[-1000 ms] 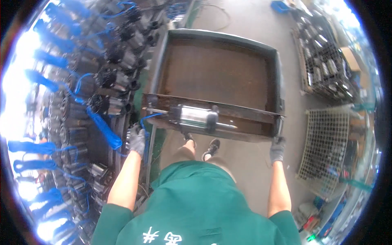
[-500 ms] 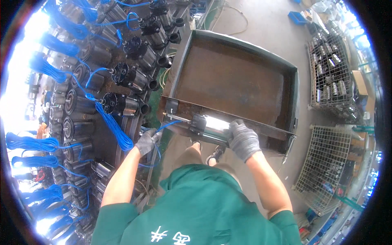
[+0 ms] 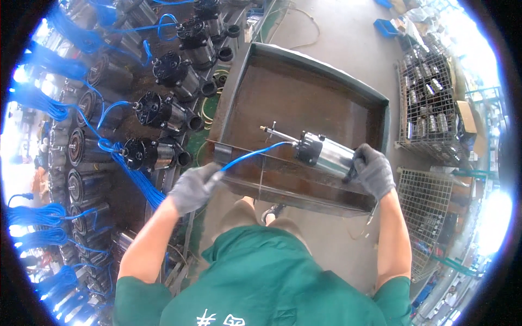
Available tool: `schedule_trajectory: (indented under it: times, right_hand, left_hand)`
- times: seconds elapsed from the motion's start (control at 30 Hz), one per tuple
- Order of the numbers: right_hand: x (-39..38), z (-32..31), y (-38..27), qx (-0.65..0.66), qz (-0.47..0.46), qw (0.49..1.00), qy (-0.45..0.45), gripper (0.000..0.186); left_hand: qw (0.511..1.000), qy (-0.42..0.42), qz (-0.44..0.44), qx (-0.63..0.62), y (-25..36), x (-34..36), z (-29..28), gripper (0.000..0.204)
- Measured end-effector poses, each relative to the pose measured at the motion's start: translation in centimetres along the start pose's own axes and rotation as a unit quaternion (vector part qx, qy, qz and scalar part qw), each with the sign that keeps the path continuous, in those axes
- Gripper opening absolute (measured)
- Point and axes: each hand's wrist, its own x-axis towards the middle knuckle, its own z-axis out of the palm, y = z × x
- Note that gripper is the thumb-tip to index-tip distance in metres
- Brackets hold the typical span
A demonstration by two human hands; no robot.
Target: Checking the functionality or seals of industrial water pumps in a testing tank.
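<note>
In my head view, the motor (image 3: pixel 330 156) has shifted right and now angles over the tray (image 3: pixel 310 92), right of centre, so I judge it mid-move. My right hand (image 3: pixel 375 171) curls round its lower-right end; my left hand (image 3: pixel 193 189) closes on its blue cable (image 3: pixel 247 157). Shiny silver body, black cap (image 3: pixel 308 149).

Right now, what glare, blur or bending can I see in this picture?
In the head view, white glare washes out parts of the far left and right edges; in the same head view, the metal cylinder carries a bright shine, the left hand looks slightly blurred, and the tray has a rim bowed by the wide lens, with black filling the picture's corners.
</note>
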Motion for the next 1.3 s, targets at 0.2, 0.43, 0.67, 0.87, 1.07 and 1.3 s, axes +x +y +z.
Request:
schedule_trajectory:
  times: [0.2, 0.43, 0.67, 0.87, 1.07, 1.3]
  right_hand:
    - [7.8, 4.3, 0.1, -0.179, 0.035, 0.980, -0.074, 0.022]
    - [12.8, 11.3, 2.4, -0.171, 0.062, 0.978, -0.098, 0.032]
    - [15.2, 16.2, 3.6, -0.121, 0.054, 0.990, -0.043, 0.035]
    - [16.5, 18.5, 3.2, -0.106, 0.061, 0.992, -0.040, 0.044]
    - [15.8, 19.0, 2.9, -0.079, 0.066, 0.994, -0.031, 0.030]
    - [14.6, 17.5, 5.8, -0.075, 0.007, 0.995, -0.067, 0.029]
  left_hand:
    - [0.954, 0.065, 0.138, 0.258, 1.5, 13.0, 5.7, 0.029]
    - [0.932, 0.021, 0.141, 0.334, -1.6, 17.9, 5.8, 0.036]
    - [0.960, 0.003, 0.041, 0.279, -1.0, 19.1, 6.3, 0.035]
    - [0.970, -0.012, -0.019, 0.244, -0.5, 19.8, 6.3, 0.047]
    - [0.959, -0.013, -0.053, 0.279, 0.0, 19.9, 6.6, 0.052]
    - [0.954, -0.024, -0.107, 0.280, 1.4, 19.9, 6.5, 0.050]
